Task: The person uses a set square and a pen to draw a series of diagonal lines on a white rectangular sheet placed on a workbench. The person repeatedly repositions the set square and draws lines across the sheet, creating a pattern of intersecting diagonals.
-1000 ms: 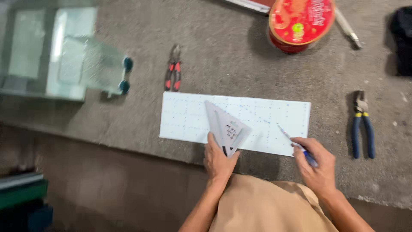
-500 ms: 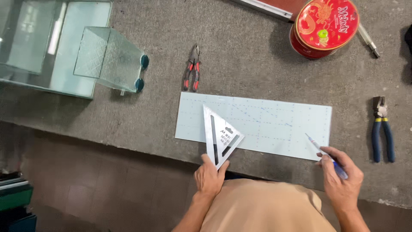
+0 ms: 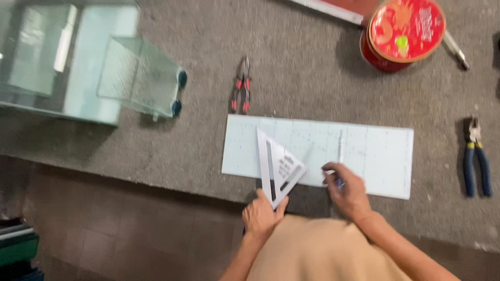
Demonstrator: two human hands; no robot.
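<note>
At the near edge of the grey workbench (image 3: 312, 78), the left hand (image 3: 260, 216) grips the lower corner of a white triangular square (image 3: 278, 166), fingers closed on it; the square lies tilted across the near edge of a pale rectangular sheet (image 3: 375, 156). Just beside it, the right hand (image 3: 349, 190) is closed around a slim pen-like tool (image 3: 340, 151) whose tip rests on the sheet. Beyond the sheet lie red-handled pliers (image 3: 240, 91); blue-handled pliers (image 3: 476, 158) lie well to the right. Farther left stand clear glass pieces (image 3: 138, 75); at the far right, a round red tin (image 3: 403, 31)
</note>
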